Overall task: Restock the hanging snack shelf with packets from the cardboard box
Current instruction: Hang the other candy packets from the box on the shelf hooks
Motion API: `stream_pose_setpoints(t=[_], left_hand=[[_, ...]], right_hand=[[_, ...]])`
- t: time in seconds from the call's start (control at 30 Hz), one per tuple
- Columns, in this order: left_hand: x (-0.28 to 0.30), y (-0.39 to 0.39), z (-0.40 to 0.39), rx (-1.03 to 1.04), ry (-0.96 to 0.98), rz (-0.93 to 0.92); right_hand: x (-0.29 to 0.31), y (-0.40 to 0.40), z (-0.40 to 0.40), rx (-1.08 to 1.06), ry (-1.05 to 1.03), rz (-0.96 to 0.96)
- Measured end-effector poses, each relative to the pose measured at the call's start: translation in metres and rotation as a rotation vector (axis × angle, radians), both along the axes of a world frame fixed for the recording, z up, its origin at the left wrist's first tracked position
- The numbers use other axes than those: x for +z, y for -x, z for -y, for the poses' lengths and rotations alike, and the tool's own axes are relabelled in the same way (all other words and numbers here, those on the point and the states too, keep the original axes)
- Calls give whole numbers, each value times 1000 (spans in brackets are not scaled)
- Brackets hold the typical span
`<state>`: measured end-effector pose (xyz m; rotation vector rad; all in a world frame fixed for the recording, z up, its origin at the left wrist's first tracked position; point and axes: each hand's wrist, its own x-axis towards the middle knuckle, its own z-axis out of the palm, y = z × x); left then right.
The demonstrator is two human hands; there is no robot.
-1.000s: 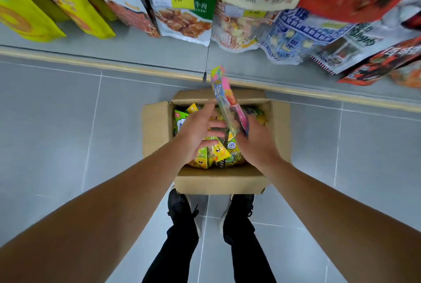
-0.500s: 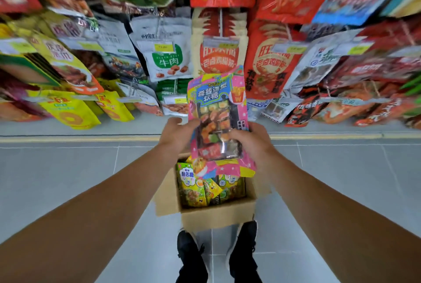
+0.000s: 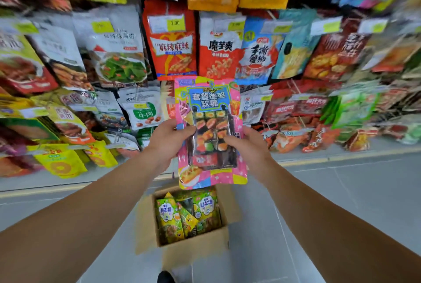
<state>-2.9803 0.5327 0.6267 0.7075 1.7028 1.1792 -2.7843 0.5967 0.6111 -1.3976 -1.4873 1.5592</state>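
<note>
On the grey tiled floor (image 3: 341, 203), nearest the person, a cardboard box (image 3: 193, 246) stands open with its flaps out. It contains green and yellow snack packets (image 3: 180, 214), packed upright and partly overlapping. Above the box, a pink candy packet (image 3: 210, 132) is held upright, front facing the person. The left hand (image 3: 169, 138) grips its left edge, thumb across the front; the right hand (image 3: 246, 143) grips its right edge likewise. Both hands are closed on this packet at mid-height. Beyond it, the hanging snack shelf (image 3: 173, 43) carries rows of packets on pegs with yellow price tags (image 3: 175, 23). Outer rows are blurred.
</note>
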Motion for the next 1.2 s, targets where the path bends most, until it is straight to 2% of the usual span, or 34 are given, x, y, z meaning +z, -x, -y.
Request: stream_pose_setpoints(t=[0.37, 0.57, 0.83, 1.2], left_hand=[[135, -140, 11, -24, -280, -185], [198, -180, -6, -37, -397, -222], [265, -198, -53, -13, -527, -276], [330, -168, -153, -27, -676, -221]], right_hand=[[134, -137, 12, -2, -236, -42], [198, -176, 2, -31, -338, -97], [267, -195, -37, -89, -466, -107], [327, -156, -134, -94, -589, -139]])
